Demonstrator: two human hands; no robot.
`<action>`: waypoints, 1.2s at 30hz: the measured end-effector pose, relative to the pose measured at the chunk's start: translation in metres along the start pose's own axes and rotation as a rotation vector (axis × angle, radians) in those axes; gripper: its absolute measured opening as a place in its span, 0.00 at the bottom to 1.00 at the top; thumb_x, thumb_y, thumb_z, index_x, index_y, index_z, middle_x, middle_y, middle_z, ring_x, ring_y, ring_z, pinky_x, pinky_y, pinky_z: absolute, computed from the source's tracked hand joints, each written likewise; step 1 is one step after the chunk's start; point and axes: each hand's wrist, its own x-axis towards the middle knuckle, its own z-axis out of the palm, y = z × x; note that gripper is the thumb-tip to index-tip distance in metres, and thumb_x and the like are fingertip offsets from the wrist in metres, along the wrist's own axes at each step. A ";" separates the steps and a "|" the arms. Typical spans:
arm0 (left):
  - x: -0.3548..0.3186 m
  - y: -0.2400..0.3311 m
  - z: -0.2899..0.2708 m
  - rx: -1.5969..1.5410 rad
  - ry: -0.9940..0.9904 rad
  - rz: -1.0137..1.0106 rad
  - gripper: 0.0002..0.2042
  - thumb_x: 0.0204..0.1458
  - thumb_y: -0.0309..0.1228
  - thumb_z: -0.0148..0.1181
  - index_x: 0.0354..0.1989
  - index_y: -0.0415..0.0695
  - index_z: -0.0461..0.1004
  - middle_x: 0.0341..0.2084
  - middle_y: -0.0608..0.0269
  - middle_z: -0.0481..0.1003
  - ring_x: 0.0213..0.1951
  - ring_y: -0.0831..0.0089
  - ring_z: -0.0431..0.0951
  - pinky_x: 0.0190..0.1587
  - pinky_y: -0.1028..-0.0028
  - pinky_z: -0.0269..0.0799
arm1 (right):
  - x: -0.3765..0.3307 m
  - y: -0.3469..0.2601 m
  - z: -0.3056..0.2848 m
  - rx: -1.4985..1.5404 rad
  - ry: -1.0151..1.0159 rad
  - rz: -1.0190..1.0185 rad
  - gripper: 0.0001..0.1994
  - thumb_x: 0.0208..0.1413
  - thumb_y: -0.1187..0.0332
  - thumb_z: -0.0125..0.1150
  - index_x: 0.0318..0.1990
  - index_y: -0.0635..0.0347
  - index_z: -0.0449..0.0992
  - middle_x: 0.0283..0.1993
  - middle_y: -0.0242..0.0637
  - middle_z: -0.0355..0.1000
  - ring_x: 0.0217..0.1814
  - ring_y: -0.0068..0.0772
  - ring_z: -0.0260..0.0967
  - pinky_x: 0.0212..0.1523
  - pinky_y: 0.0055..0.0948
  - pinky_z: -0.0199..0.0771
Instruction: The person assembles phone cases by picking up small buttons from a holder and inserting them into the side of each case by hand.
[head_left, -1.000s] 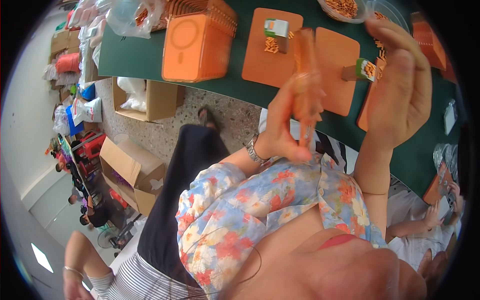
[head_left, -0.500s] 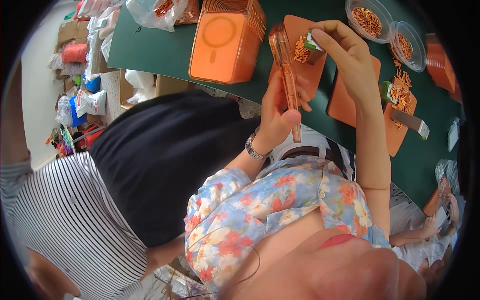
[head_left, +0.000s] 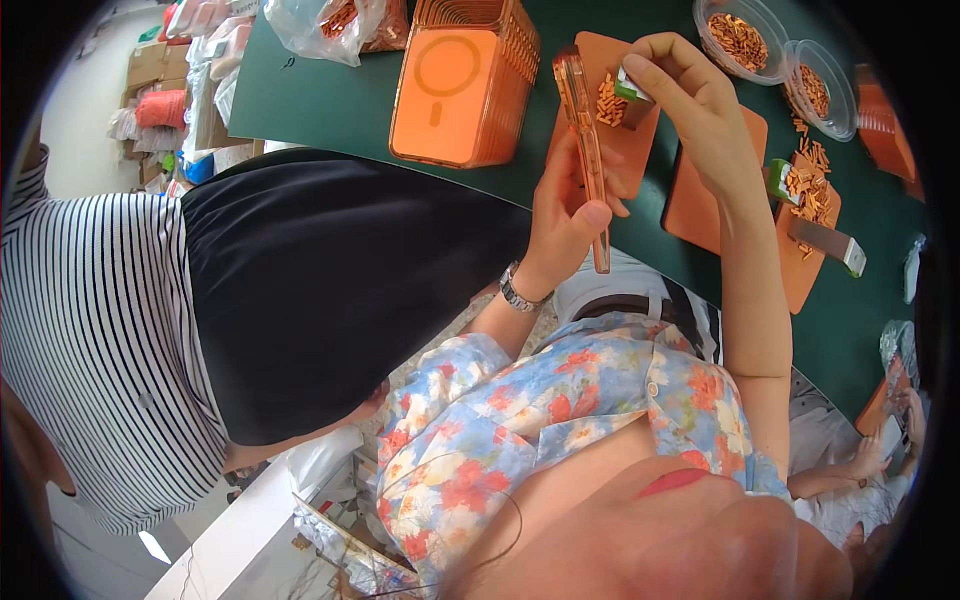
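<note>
My left hand [head_left: 565,215] is closed around a clear orange phone case [head_left: 588,150], held upright so that its thin edge shows. With thumb and fingers, my right hand [head_left: 695,90] pinches a small block with a green-and-white end [head_left: 630,88] and a brownish side. Just left of the block, small copper-coloured pieces [head_left: 610,103] lie in a heap on a flat orange panel [head_left: 640,165]. The fingertips of my right hand cover part of the block. The phone case stands apart from it.
A tall stack of orange phone cases [head_left: 445,100] stands at left. To the right are two round clear tubs [head_left: 738,42] of copper-coloured pieces, a spilled pile [head_left: 810,190], and a grey-brown bar [head_left: 825,240]. A person in a striped top [head_left: 110,340] stands close at left.
The person in the striped top and dark skirt has shifted, and the skirt now covers more of the shelf area. My phone case tilts slightly differently; both hands keep their hold.
</note>
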 end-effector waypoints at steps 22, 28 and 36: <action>0.003 -0.001 0.003 -0.015 -0.001 -0.001 0.45 0.48 0.54 0.63 0.66 0.36 0.50 0.45 0.61 0.67 0.37 0.78 0.74 0.37 0.78 0.74 | -0.018 0.000 -0.003 -0.035 0.144 -0.066 0.09 0.59 0.69 0.58 0.43 0.65 0.75 0.38 0.30 0.74 0.45 0.18 0.69 0.51 0.21 0.65; 0.002 -0.001 0.004 0.130 -0.024 0.014 0.46 0.51 0.60 0.54 0.65 0.32 0.48 0.47 0.49 0.66 0.41 0.69 0.74 0.38 0.70 0.77 | -0.015 0.004 -0.010 -0.047 0.158 0.010 0.09 0.59 0.69 0.59 0.42 0.65 0.76 0.40 0.31 0.73 0.44 0.18 0.68 0.49 0.21 0.65; 0.010 -0.001 0.005 0.143 -0.048 -0.073 0.40 0.54 0.55 0.55 0.62 0.32 0.53 0.45 0.51 0.67 0.40 0.70 0.74 0.38 0.71 0.77 | -0.013 0.010 0.017 0.129 0.308 -0.046 0.06 0.59 0.69 0.58 0.38 0.63 0.75 0.47 0.32 0.71 0.42 0.17 0.67 0.43 0.19 0.67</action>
